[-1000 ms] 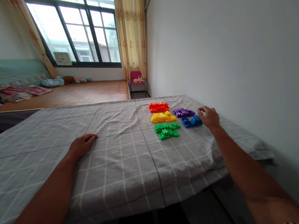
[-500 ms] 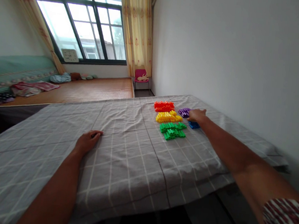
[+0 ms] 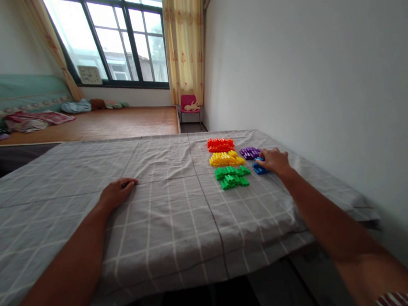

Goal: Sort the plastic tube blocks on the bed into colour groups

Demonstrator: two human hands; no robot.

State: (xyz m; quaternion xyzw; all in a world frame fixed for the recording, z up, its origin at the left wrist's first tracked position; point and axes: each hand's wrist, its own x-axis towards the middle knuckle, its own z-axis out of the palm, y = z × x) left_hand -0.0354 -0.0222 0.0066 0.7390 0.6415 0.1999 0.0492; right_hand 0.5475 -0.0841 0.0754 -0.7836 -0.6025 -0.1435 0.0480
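My right hand [image 3: 276, 161] reaches to the pile of blue plastic pieces [image 3: 259, 168], its bent fingers closed at the pile's upper edge. The fingertips partly cover the blue pieces. Just left of them lies a pile of purple pieces [image 3: 249, 152]. Further left are red pieces [image 3: 220, 145], yellow pieces [image 3: 227, 159] and green pieces [image 3: 232, 177], small, tube-like and heaped by colour. My left hand [image 3: 116, 194] rests on the checked grey cloth [image 3: 162, 207], fingers loosely stretched and apart from every pile. I see nothing held in it.
The cloth hangs over the table's front edge. A white wall [image 3: 323, 78] runs along the right side. Beyond the table stand a low wooden platform [image 3: 127, 121] with bedding and a pink chair [image 3: 188, 102] holding a soft toy. A square clock [image 3: 89, 75] leans at the window.
My right hand has drawn back slightly from the purple pile, uncovering more of the purple and blue pieces. My left hand stays in place; the view has shifted a little.
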